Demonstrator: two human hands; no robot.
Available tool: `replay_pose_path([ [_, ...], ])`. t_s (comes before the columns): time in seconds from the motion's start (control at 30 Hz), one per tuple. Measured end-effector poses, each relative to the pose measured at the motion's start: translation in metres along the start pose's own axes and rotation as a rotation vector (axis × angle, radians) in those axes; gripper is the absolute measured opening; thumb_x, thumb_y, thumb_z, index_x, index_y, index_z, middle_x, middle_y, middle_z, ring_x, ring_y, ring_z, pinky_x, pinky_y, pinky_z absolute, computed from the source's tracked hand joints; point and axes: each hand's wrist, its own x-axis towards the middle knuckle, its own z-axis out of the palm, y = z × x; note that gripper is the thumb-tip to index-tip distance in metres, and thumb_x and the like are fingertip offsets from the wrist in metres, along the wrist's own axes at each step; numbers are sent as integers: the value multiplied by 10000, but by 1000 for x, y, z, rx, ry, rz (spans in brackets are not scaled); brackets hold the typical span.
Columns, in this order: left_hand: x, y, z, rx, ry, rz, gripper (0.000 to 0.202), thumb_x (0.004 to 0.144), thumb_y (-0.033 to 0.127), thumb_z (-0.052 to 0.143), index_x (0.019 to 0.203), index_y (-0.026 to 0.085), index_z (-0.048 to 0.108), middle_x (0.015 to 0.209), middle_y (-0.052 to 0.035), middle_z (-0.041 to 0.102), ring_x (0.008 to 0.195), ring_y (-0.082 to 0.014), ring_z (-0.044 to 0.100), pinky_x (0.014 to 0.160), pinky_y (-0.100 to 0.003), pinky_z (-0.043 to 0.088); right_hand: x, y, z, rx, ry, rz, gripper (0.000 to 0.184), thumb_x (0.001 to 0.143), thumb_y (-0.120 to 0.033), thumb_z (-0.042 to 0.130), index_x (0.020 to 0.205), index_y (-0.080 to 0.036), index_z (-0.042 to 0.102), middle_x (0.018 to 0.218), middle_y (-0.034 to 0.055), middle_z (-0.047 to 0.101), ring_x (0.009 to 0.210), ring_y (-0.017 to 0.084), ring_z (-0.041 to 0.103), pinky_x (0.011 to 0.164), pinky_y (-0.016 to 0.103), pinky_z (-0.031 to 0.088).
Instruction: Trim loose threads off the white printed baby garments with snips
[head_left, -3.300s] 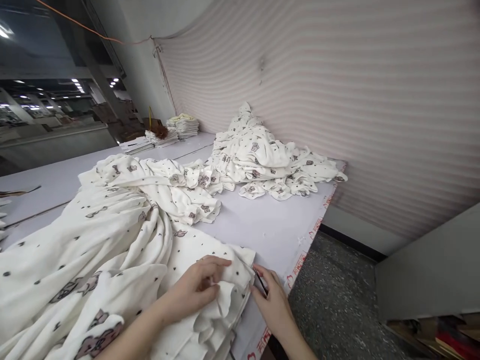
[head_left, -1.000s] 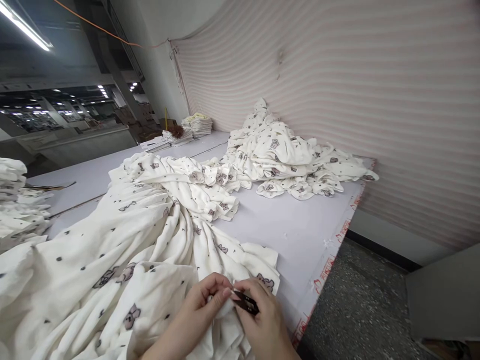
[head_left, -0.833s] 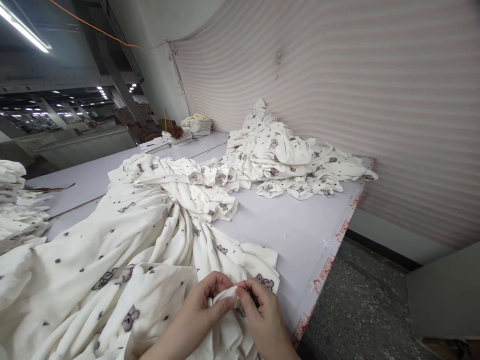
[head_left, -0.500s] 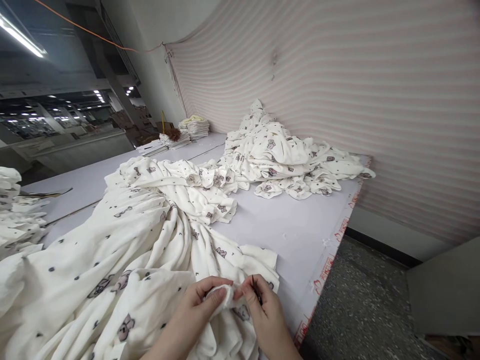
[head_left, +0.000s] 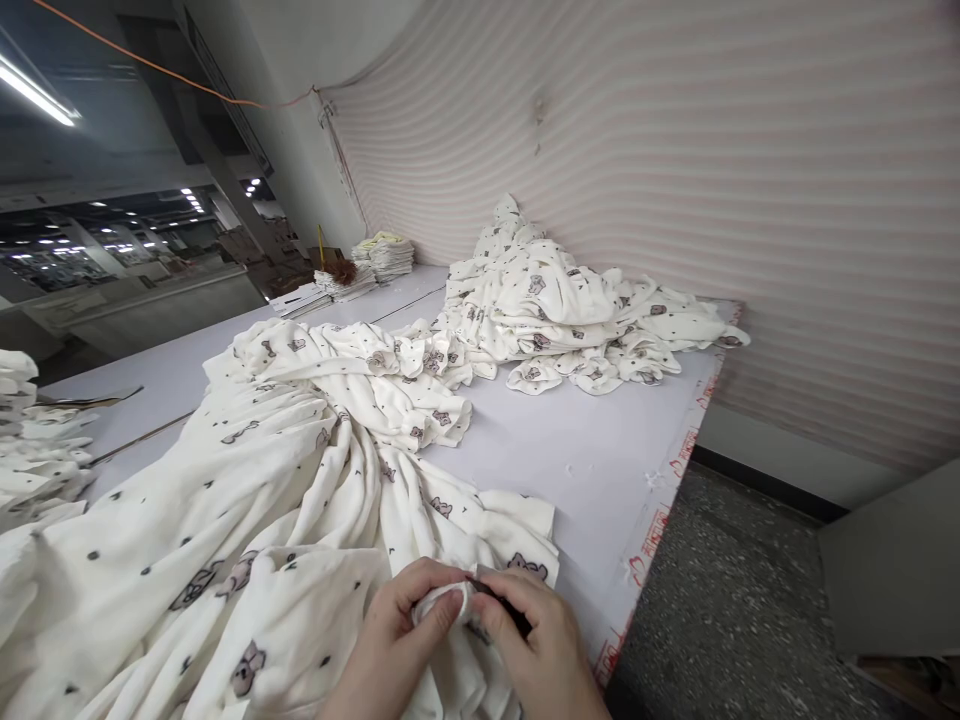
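White plush fabric [head_left: 292, 610] with printed bears and dark dots lies in folds at the front of the table. My left hand [head_left: 409, 625] is closed, pinching a gathered edge of this fabric between thumb and fingers. Right beside it, my right hand [head_left: 529, 630] is closed around small dark thread snips [head_left: 504, 605]. The tip of the snips points left, at the pinched edge. My fingers hide most of the snips, so I cannot tell whether the blades touch the fabric.
A heap of the same printed fabric [head_left: 555, 300] lies at the back against a striped cloth curtain [head_left: 637, 150]. More white fabric [head_left: 37, 450] is at the left. Folded stacks [head_left: 382, 255] stand far back. The table's right edge [head_left: 652, 545] carries red-printed tape.
My right hand has moved closer to my left, and the snips have swung from pointing up to pointing left at the pinched edge. The view has shifted slightly.
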Motion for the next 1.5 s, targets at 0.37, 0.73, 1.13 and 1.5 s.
replay_pose_path([
  [0.37, 11, 4, -8, 32, 71, -12, 265, 834, 465, 589, 910, 222, 665, 823, 2, 703, 842, -208, 631, 762, -261, 483, -9, 10, -11, 40, 24, 82, 202, 906, -314, 527, 981, -216, 687, 954, 66, 709, 911, 214, 664, 800, 279, 512],
  [0.73, 44, 22, -2, -85, -135, 37, 219, 795, 318, 611, 998, 244, 648, 766, 8, 672, 613, -164, 602, 610, -280, 487, -9, 53, -28, -57, 255, 331, 145, 840, -361, 534, 798, -227, 499, 716, -12, 592, 663, 181, 593, 625, 260, 466],
  [1.13, 14, -7, 22, 745, 14, 407, 142, 809, 89, 431, 836, 218, 485, 838, -16, 556, 767, -182, 556, 687, -288, 466, -14, 37, -21, -105, 127, 201, 246, 790, -158, 559, 1012, -246, 618, 907, 19, 640, 853, 206, 633, 739, 273, 475],
  [1.5, 11, -19, 6, 726, 115, 792, 242, 807, 30, 519, 729, 224, 395, 1001, -74, 631, 942, -236, 528, 782, -345, 447, -9, 6, -41, -11, -125, 108, 288, 819, -224, 607, 1094, -258, 686, 981, 30, 670, 850, 197, 658, 745, 240, 505],
])
